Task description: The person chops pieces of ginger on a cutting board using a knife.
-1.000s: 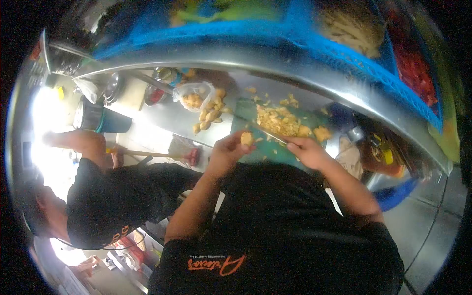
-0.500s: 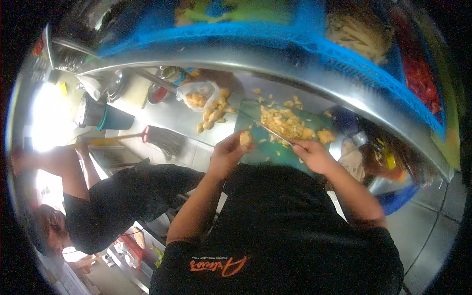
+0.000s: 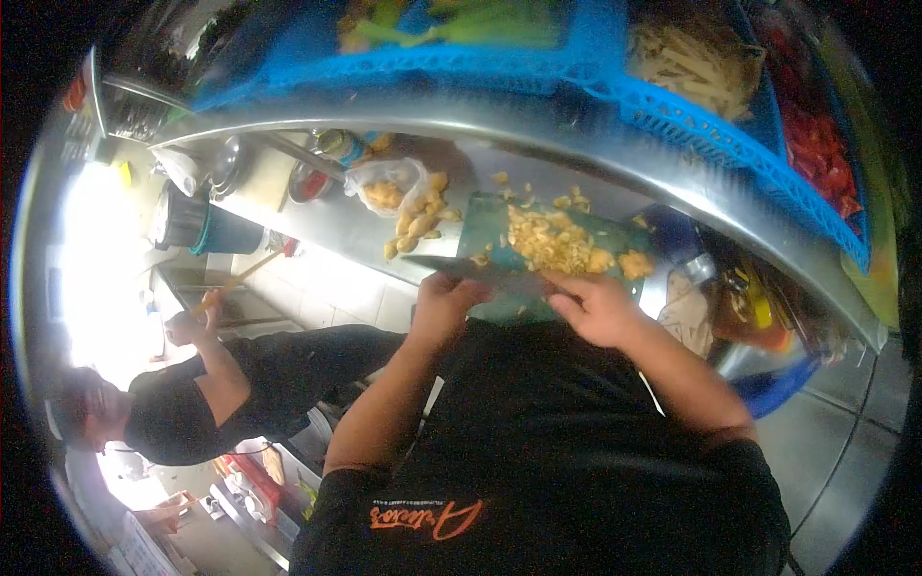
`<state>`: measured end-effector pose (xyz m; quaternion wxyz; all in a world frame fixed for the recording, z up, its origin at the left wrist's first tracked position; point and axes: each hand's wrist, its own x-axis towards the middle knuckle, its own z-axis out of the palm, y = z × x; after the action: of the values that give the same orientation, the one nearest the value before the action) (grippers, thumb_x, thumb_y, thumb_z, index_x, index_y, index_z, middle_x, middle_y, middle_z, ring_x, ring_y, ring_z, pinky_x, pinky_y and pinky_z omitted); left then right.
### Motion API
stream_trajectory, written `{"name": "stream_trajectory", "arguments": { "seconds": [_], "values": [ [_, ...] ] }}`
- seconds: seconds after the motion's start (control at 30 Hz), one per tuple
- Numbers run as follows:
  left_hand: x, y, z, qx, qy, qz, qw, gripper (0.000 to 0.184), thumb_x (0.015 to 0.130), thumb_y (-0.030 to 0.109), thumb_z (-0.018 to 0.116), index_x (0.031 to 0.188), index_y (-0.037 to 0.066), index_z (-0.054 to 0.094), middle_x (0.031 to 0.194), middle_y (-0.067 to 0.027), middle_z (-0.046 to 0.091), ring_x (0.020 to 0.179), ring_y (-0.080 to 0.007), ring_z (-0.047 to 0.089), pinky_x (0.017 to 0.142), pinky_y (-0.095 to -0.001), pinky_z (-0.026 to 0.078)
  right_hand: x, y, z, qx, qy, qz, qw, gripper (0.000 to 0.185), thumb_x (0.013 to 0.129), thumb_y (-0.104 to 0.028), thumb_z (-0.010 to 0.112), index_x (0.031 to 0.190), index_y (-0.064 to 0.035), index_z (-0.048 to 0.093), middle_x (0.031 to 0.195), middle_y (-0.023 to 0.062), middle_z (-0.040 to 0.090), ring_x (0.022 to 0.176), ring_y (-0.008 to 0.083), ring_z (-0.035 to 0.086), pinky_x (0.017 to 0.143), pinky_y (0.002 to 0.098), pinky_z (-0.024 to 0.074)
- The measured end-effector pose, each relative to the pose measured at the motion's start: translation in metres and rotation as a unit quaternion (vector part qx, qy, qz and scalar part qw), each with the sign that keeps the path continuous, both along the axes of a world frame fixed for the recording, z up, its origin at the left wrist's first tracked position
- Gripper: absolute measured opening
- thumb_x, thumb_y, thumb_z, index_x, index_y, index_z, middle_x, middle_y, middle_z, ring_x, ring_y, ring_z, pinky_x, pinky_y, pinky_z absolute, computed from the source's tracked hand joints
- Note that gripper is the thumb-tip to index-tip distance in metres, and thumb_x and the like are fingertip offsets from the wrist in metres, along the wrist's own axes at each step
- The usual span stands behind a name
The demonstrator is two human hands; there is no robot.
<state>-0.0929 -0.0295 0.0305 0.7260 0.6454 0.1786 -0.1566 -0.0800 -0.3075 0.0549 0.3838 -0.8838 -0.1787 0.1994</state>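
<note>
My right hand [image 3: 597,305] is closed around the handle end of a knife [image 3: 447,267], whose blade points left across the near part of the green cutting board [image 3: 486,219]. My left hand [image 3: 446,305] is closed just below the blade; what its fingertips hold is hidden. A small yellowish piece [image 3: 482,256] shows at the blade's upper edge. Beyond my right hand, a pile of chopped yellowish pieces [image 3: 549,240] covers the middle of the board. Several uncut knobbly pieces [image 3: 417,225] lie left of the board, beside a clear plastic bag [image 3: 386,186] with more inside.
Blue baskets [image 3: 423,65] of cut food stand on a steel shelf [image 3: 384,123] above the counter. Right of the board are a cloth [image 3: 686,312] and a blue basin [image 3: 783,389]. At left, a person in black [image 3: 182,413] holds a long handle near a bucket [image 3: 226,233].
The knife has swung over toward my left hand, and its blade now covers the piece seen there before. My right hand has shifted slightly left. The other person's arms have moved right.
</note>
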Motion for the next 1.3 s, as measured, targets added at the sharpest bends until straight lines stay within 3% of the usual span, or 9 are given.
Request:
{"name": "stream_trajectory", "arguments": {
  "seconds": [0.17, 0.37, 0.5, 0.53, 0.6, 0.8, 0.9, 1.1, 1.3],
  "values": [
    [-0.001, 0.01, 0.006, -0.176, 0.04, 0.04, 0.983, 0.041, 0.103, 0.019, 0.057, 0.136, -0.004, 0.054, 0.118, -0.0122, 0.067, 0.103, -0.0221, 0.066, 0.087, -0.0347, 0.053, 0.009, -0.026, -0.042, -0.002, 0.128, -0.084, 0.988, 0.043, 0.1, -0.041, 0.057, 0.133, -0.0148, 0.066, 0.122, 0.0232, 0.069, 0.114, 0.0378, 0.066, 0.101, 0.0443, 0.0502],
    [0.002, 0.009, -0.008, -0.2, 0.063, 0.088, 0.974, 0.043, 0.101, 0.013, 0.059, 0.142, 0.004, 0.051, 0.112, -0.0073, 0.066, 0.094, -0.0192, 0.063, 0.082, -0.035, 0.052, 0.008, -0.018, -0.047, 0.025, 0.121, -0.074, 0.99, 0.045, 0.103, -0.036, 0.054, 0.134, -0.0039, 0.063, 0.125, 0.0221, 0.068, 0.118, 0.0361, 0.065, 0.103, 0.0419, 0.0485],
    [0.001, 0.004, -0.024, -0.173, 0.028, 0.069, 0.982, 0.038, 0.101, 0.017, 0.062, 0.136, 0.004, 0.056, 0.11, -0.0045, 0.066, 0.088, -0.0153, 0.062, 0.073, -0.0292, 0.051, 0.014, -0.018, -0.091, 0.117, 0.14, -0.104, 0.978, 0.032, 0.106, -0.034, 0.056, 0.093, -0.0059, 0.065, 0.064, 0.0006, 0.056, 0.049, 0.0129, 0.052, 0.047, 0.0287, 0.0422],
    [0.001, 0.001, -0.019, -0.178, 0.037, 0.068, 0.981, 0.038, 0.1, 0.017, 0.063, 0.136, 0.004, 0.056, 0.109, -0.0037, 0.066, 0.087, -0.0146, 0.061, 0.071, -0.0291, 0.05, 0.012, -0.016, -0.076, 0.113, 0.191, -0.122, 0.967, 0.033, 0.106, -0.034, 0.056, 0.087, -0.007, 0.061, 0.061, 0.0011, 0.055, 0.047, 0.0133, 0.051, 0.046, 0.0283, 0.0415],
    [0.0, -0.001, -0.018, -0.188, 0.01, 0.074, 0.979, 0.037, 0.1, 0.016, 0.064, 0.134, 0.004, 0.057, 0.108, -0.0034, 0.066, 0.087, -0.015, 0.062, 0.071, -0.0295, 0.05, 0.01, -0.023, -0.113, 0.169, 0.188, -0.133, 0.958, 0.031, 0.106, -0.033, 0.056, 0.092, -0.0064, 0.062, 0.061, 0.0018, 0.056, 0.047, 0.0139, 0.053, 0.046, 0.0277, 0.0421],
    [-0.01, 0.003, -0.013, -0.21, -0.019, 0.078, 0.974, 0.035, 0.098, 0.011, 0.064, 0.131, 0.002, 0.055, 0.107, -0.0068, 0.066, 0.09, -0.0177, 0.065, 0.071, -0.0315, 0.051, 0.017, -0.013, -0.103, 0.219, 0.199, -0.066, 0.953, 0.029, 0.106, -0.032, 0.056, 0.105, -0.0043, 0.065, 0.062, 0.004, 0.058, 0.044, 0.0144, 0.052, 0.043, 0.029, 0.042],
    [-0.017, 0.004, -0.017, -0.242, -0.011, 0.089, 0.966, 0.035, 0.098, 0.009, 0.063, 0.132, 0.004, 0.056, 0.108, -0.0058, 0.066, 0.09, -0.0177, 0.065, 0.072, -0.0308, 0.051, 0.018, -0.003, -0.082, 0.2, 0.246, -0.127, 0.94, 0.029, 0.106, -0.031, 0.056, 0.106, -0.0033, 0.065, 0.062, 0.0048, 0.058, 0.044, 0.0147, 0.051, 0.042, 0.0292, 0.0414],
    [-0.022, -0.001, -0.023, -0.231, -0.047, 0.075, 0.969, 0.042, 0.098, 0.011, 0.065, 0.138, 0.007, 0.054, 0.105, -0.0031, 0.068, 0.089, -0.0161, 0.066, 0.07, -0.0298, 0.052, 0.019, -0.001, -0.074, 0.214, 0.206, -0.071, 0.952, 0.031, 0.106, -0.032, 0.055, 0.096, -0.0044, 0.063, 0.062, 0.0041, 0.057, 0.043, 0.0151, 0.049, 0.042, 0.0302, 0.0414],
    [-0.014, 0.011, 0.02, -0.082, -0.025, 0.09, 0.992, 0.047, 0.095, 0.008, 0.068, 0.138, 0.002, 0.05, 0.099, -0.0095, 0.069, 0.081, -0.0197, 0.067, 0.071, -0.0327, 0.054, 0.006, -0.008, -0.062, 0.161, 0.206, -0.086, 0.961, 0.036, 0.107, -0.026, 0.052, 0.127, 0.0018, 0.063, 0.067, 0.0023, 0.057, 0.052, 0.0119, 0.052, 0.048, 0.0284, 0.0431]
  ]
}}
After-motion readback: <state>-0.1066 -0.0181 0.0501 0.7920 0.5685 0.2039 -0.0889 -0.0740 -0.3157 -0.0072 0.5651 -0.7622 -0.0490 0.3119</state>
